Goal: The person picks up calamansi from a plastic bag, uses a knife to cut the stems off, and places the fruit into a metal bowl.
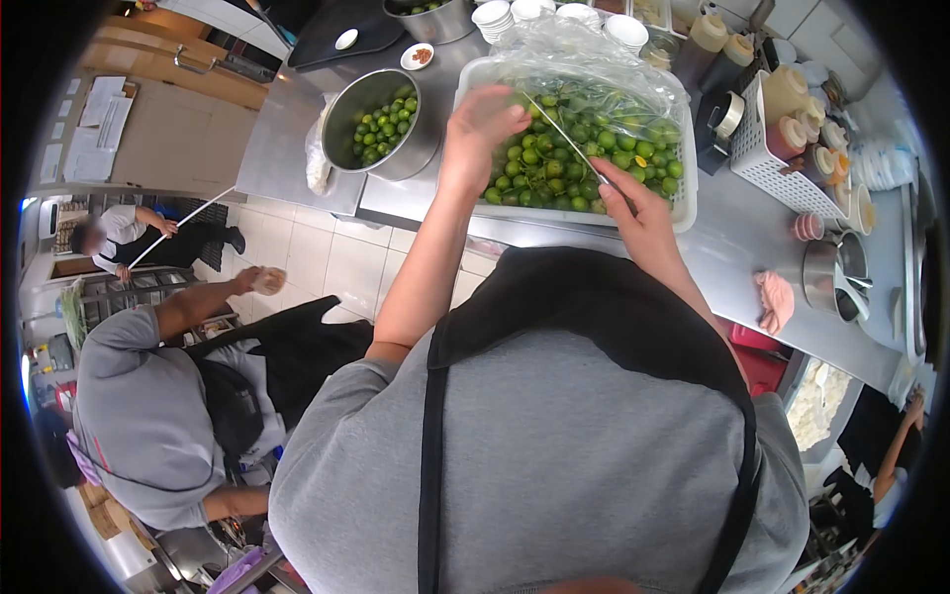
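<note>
A white tub (687,198) full of small green limes (554,163) stands on the steel counter, with clear plastic (604,74) bunched over its far side. My right hand (638,208) is closed around the handle of a knife (564,139), its thin blade slanting up and left above the limes. My left hand (480,139) is over the tub's left side, near the blade's tip. Motion smears its fingers, so whether it holds a lime cannot be made out.
Left of the tub is a steel pot (341,124) of limes. Small dishes and stacked white cups (492,18) stand behind. On the right are a white basket (757,163) of bottles and a pink cloth (774,300). A co-worker (148,396) stands close at left; another holds a pole.
</note>
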Action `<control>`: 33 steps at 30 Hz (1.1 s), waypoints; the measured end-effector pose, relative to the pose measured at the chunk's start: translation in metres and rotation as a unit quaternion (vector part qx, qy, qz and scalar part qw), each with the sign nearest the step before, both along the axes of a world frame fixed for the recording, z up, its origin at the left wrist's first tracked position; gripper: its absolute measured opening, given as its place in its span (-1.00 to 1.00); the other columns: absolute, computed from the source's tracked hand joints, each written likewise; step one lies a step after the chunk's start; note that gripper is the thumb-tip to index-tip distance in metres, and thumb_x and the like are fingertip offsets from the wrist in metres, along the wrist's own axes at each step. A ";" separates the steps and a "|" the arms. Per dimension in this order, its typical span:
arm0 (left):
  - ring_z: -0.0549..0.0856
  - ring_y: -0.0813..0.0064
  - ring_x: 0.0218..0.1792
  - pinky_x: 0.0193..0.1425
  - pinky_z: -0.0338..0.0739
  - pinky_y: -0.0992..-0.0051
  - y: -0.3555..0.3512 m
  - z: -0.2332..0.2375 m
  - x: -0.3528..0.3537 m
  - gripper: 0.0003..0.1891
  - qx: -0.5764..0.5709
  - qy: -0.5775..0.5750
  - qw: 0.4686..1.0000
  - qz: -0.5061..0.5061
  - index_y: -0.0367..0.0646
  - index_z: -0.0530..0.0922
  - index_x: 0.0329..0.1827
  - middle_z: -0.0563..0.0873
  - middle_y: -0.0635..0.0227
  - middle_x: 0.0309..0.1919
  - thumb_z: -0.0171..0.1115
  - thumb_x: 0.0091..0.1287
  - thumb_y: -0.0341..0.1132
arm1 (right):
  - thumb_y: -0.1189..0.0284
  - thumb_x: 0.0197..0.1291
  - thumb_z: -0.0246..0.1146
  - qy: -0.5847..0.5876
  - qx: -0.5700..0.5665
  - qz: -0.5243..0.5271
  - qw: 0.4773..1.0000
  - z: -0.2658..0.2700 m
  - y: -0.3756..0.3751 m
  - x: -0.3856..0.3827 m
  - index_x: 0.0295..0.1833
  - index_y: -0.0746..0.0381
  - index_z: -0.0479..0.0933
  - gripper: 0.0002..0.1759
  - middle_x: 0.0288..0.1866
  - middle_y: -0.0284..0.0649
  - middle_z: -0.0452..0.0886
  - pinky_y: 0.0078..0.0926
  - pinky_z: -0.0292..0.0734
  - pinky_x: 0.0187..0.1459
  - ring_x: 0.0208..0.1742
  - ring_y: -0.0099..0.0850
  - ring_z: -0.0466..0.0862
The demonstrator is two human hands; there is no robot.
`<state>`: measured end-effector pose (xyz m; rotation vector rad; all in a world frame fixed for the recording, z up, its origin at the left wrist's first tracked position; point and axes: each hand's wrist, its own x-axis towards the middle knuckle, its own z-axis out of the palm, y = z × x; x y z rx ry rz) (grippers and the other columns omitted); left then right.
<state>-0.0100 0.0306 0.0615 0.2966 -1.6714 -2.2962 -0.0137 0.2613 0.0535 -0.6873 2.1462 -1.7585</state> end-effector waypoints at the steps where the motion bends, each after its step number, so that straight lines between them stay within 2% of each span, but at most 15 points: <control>1: 0.64 0.34 -0.05 0.12 0.55 0.41 0.000 -0.003 0.001 -0.72 -0.021 0.005 1.000 -0.003 -0.27 0.48 0.03 0.62 0.29 -0.18 0.19 0.25 -0.54 | 0.40 0.33 0.10 0.004 0.005 0.000 1.000 0.001 0.000 0.000 0.19 0.22 0.46 -0.65 0.01 -0.17 0.63 -0.60 0.41 0.00 -0.05 -0.49 0.58; 5: 0.63 0.47 -0.11 0.15 0.53 0.38 0.001 -0.006 0.003 -0.76 -0.030 0.029 0.999 -0.016 -0.28 0.51 -0.01 0.63 0.28 -0.17 0.19 0.25 -0.54 | 0.39 0.33 0.10 -0.010 0.002 -0.004 1.000 -0.002 0.000 -0.002 0.19 0.22 0.46 -0.65 -0.01 -0.17 0.63 -0.61 0.42 -0.05 -0.14 -0.51 0.57; 7: 0.63 0.48 -0.10 0.16 0.52 0.36 0.001 -0.005 0.004 -0.76 -0.017 0.036 0.999 -0.023 -0.28 0.52 -0.02 0.63 0.29 -0.17 0.19 0.25 -0.54 | 0.39 0.32 0.11 -0.047 0.001 -0.003 0.999 -0.001 0.001 -0.003 0.18 0.21 0.48 -0.66 -0.08 -0.21 0.65 -0.63 0.42 -0.13 -0.24 -0.57 0.53; 10: 0.62 0.51 -0.10 0.17 0.51 0.34 0.006 0.004 0.007 -0.76 0.014 0.056 0.997 -0.043 -0.29 0.52 -0.02 0.63 0.31 -0.17 0.19 0.24 -0.55 | 0.40 0.31 0.12 -0.035 0.031 -0.027 0.999 -0.020 0.002 -0.010 0.18 0.19 0.49 -0.66 -0.16 -0.27 0.65 -0.65 0.41 -0.19 -0.31 -0.62 0.48; 12: 0.62 0.52 -0.10 0.18 0.51 0.33 0.009 0.010 0.006 -0.75 0.031 0.071 0.995 -0.056 -0.29 0.52 -0.01 0.63 0.32 -0.18 0.18 0.24 -0.56 | 0.40 0.31 0.12 -0.062 0.043 -0.036 0.997 -0.024 0.009 -0.014 0.17 0.18 0.49 -0.66 -0.19 -0.27 0.66 -0.65 0.41 -0.19 -0.30 -0.62 0.48; 14: 0.62 0.54 -0.12 0.16 0.52 0.35 0.009 0.012 0.006 -0.74 -0.002 0.053 0.998 -0.042 -0.28 0.52 -0.01 0.63 0.33 -0.18 0.19 0.23 -0.58 | 0.40 0.31 0.12 -0.091 0.057 -0.037 0.994 -0.023 0.008 -0.013 0.17 0.17 0.50 -0.67 -0.21 -0.28 0.66 -0.65 0.40 -0.18 -0.30 -0.62 0.48; 17: 0.61 0.57 -0.15 0.13 0.53 0.41 0.010 0.007 0.002 -0.73 -0.056 0.033 0.998 -0.001 -0.28 0.53 -0.02 0.62 0.34 -0.19 0.21 0.20 -0.58 | 0.39 0.32 0.12 -0.027 0.018 -0.052 0.998 -0.008 0.008 -0.005 0.19 0.16 0.49 -0.65 -0.15 -0.24 0.66 -0.64 0.41 -0.16 -0.28 -0.59 0.50; 20: 0.61 0.61 -0.17 0.06 0.52 0.51 0.011 -0.001 -0.002 -0.71 -0.045 0.051 0.997 0.034 -0.29 0.54 -0.03 0.62 0.35 -0.20 0.27 0.17 -0.58 | 0.40 0.32 0.10 0.032 -0.002 -0.028 0.999 -0.002 0.005 0.002 0.21 0.14 0.47 -0.64 -0.05 -0.18 0.64 -0.60 0.43 -0.13 -0.23 -0.51 0.56; 22: 0.61 0.62 -0.19 0.03 0.51 0.55 0.012 -0.001 -0.003 -0.72 -0.057 0.052 0.996 0.044 -0.29 0.54 -0.04 0.62 0.36 -0.22 0.28 0.16 -0.57 | 0.41 0.33 0.09 0.115 -0.005 -0.012 0.993 -0.004 0.004 0.004 0.23 0.13 0.45 -0.64 0.01 -0.12 0.62 -0.55 0.46 -0.11 -0.19 -0.41 0.60; 25: 0.61 0.64 -0.21 -0.02 0.50 0.61 0.013 -0.003 -0.004 -0.72 -0.093 0.044 0.992 0.068 -0.30 0.55 -0.07 0.63 0.37 -0.25 0.30 0.14 -0.57 | 0.41 0.32 0.09 0.072 0.019 -0.006 0.997 0.001 0.005 0.005 0.22 0.12 0.46 -0.64 0.00 -0.08 0.62 -0.51 0.47 -0.12 -0.19 -0.34 0.61; 29: 0.63 0.61 -0.24 -0.05 0.50 0.61 0.016 -0.016 -0.003 -0.75 -0.159 0.014 0.986 0.057 -0.30 0.55 -0.10 0.67 0.33 -0.26 0.29 0.14 -0.58 | 0.41 0.31 0.10 0.110 0.032 -0.025 0.993 -0.003 0.000 0.000 0.22 0.10 0.47 -0.64 -0.04 -0.08 0.63 -0.50 0.47 -0.14 -0.21 -0.32 0.61; 30: 0.63 0.61 -0.24 -0.05 0.50 0.61 0.020 -0.014 -0.001 -0.75 -0.158 0.013 0.986 0.057 -0.30 0.55 -0.10 0.67 0.33 -0.26 0.29 0.14 -0.58 | 0.40 0.31 0.09 0.109 0.040 -0.028 0.993 -0.003 -0.002 -0.003 0.21 0.09 0.47 -0.64 -0.06 -0.08 0.63 -0.50 0.47 -0.15 -0.22 -0.32 0.61; 32: 0.65 0.59 -0.21 -0.03 0.51 0.58 0.031 -0.007 0.005 -0.77 -0.070 -0.006 0.997 0.016 -0.30 0.55 -0.10 0.69 0.29 -0.23 0.26 0.16 -0.59 | 0.40 0.31 0.09 0.109 0.047 -0.030 0.992 -0.003 -0.005 -0.006 0.21 0.09 0.47 -0.65 -0.07 -0.08 0.63 -0.50 0.47 -0.16 -0.23 -0.31 0.61; 33: 0.67 0.48 -0.17 0.02 0.53 0.51 0.029 -0.009 0.004 -0.78 -0.054 0.007 0.998 0.004 -0.30 0.55 -0.08 0.68 0.26 -0.19 0.23 0.19 -0.57 | 0.39 0.31 0.10 0.109 0.051 -0.031 0.992 -0.001 -0.005 -0.006 0.20 0.10 0.48 -0.65 -0.07 -0.07 0.63 -0.49 0.47 -0.14 -0.21 -0.30 0.61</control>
